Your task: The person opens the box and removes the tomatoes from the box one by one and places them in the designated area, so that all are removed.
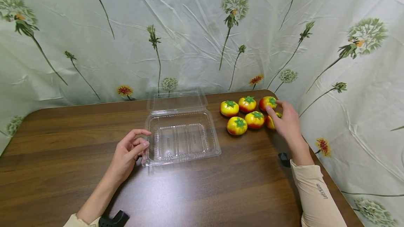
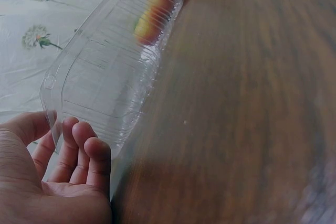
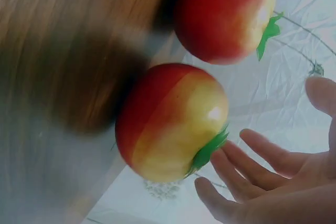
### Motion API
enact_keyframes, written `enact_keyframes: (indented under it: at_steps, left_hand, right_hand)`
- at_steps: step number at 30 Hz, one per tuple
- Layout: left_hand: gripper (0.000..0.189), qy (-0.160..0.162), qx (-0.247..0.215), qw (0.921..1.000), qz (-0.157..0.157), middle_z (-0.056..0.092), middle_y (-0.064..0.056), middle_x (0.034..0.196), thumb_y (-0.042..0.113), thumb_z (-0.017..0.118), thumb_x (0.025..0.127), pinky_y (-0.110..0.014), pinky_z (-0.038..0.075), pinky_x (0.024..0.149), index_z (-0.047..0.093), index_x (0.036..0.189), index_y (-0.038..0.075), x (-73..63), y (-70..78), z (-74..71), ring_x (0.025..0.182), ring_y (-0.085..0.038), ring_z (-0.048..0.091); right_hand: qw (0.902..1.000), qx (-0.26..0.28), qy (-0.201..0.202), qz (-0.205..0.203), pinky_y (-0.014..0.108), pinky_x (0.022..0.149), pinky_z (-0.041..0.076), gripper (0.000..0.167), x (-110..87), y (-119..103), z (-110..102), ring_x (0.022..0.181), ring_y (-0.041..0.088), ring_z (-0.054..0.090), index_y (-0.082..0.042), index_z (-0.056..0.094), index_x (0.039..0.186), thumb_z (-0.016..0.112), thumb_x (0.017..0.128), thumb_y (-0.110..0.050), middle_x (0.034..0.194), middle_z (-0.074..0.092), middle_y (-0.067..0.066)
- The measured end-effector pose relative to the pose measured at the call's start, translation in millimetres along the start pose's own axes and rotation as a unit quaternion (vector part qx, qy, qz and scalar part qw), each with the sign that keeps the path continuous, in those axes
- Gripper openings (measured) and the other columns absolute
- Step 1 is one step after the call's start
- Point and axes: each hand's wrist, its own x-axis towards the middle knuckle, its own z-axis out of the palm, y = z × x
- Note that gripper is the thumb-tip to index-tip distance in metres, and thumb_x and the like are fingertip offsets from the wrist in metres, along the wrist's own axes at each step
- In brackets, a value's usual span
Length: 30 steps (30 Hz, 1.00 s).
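A clear plastic clamshell container (image 1: 181, 155) lies on the table, its lid (image 1: 176, 101) folded back. My left hand (image 1: 127, 151) holds the container's near-left rim, thumb on one side and curled fingers on the other. Several glossy red and yellow tomatoes (image 1: 237, 126) with green leafy tops stand in two rows to the right. My right hand (image 1: 286, 120) reaches over the rightmost ones with its fingers spread and nothing in them. Its fingertips (image 3: 220, 156) are by the leafy top of one tomato (image 3: 170, 124). It partly covers the near-right tomato (image 1: 270, 121).
The brown wooden table (image 1: 79, 143) has rounded far corners. A flower-printed sheet (image 1: 189, 38) hangs behind it and along its right side, close to the tomatoes. Dark straps (image 1: 115, 219) are worn at both wrists.
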Motion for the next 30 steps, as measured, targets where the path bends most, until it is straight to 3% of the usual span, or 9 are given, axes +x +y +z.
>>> enact_keyframes:
  at_steps: [7,14,20,30]
  left_hand:
    - [0.028,0.009,0.005,0.9999,0.003,0.069,0.001,0.082,-0.012,0.055,0.102,-0.024,0.044,0.05,0.058,0.129,-0.004,-0.9,0.5,1.4,0.063,-0.007,0.057]
    - [0.03,-0.012,-0.012,0.9999,0.0,0.07,0.002,0.084,-0.011,0.053,0.103,-0.024,0.048,0.048,0.058,0.129,0.002,0.7,-1.5,-2.1,0.061,-0.006,0.06]
    - [0.03,-0.016,-0.011,0.9998,0.002,0.07,0.001,0.085,-0.011,0.051,0.104,-0.026,0.049,0.047,0.057,0.131,0.0,0.3,-2.5,-3.0,0.061,-0.007,0.06]
    - [0.029,-0.013,-0.007,0.9999,0.004,0.069,0.002,0.083,-0.011,0.053,0.103,-0.025,0.048,0.047,0.057,0.13,0.001,-0.2,-1.7,-2.3,0.06,-0.007,0.057]
  right_hand:
    - [0.9987,0.015,0.014,-0.046,0.066,0.118,0.033,0.062,-2.4,-9,5,0.139,0.052,0.046,0.007,0.052,0.145,0.05,0.11,-0.045,0.147,0.052,0.033]
    - [0.9967,0.019,0.001,-0.079,0.066,0.118,0.033,0.06,-3.3,-15,14,0.14,0.048,0.046,0.003,0.053,0.145,0.05,0.11,-0.045,0.147,0.053,0.029]
    - [0.9941,0.017,-0.005,-0.107,0.066,0.119,0.033,0.058,-5.5,-21,21,0.142,0.046,0.046,0.002,0.053,0.145,0.053,0.109,-0.044,0.15,0.052,0.027]
    - [0.9921,0.004,-0.037,-0.12,0.067,0.12,0.03,0.066,-10.5,-29,29,0.148,0.044,0.038,0.001,0.046,0.152,0.056,0.107,-0.046,0.159,0.042,0.025]
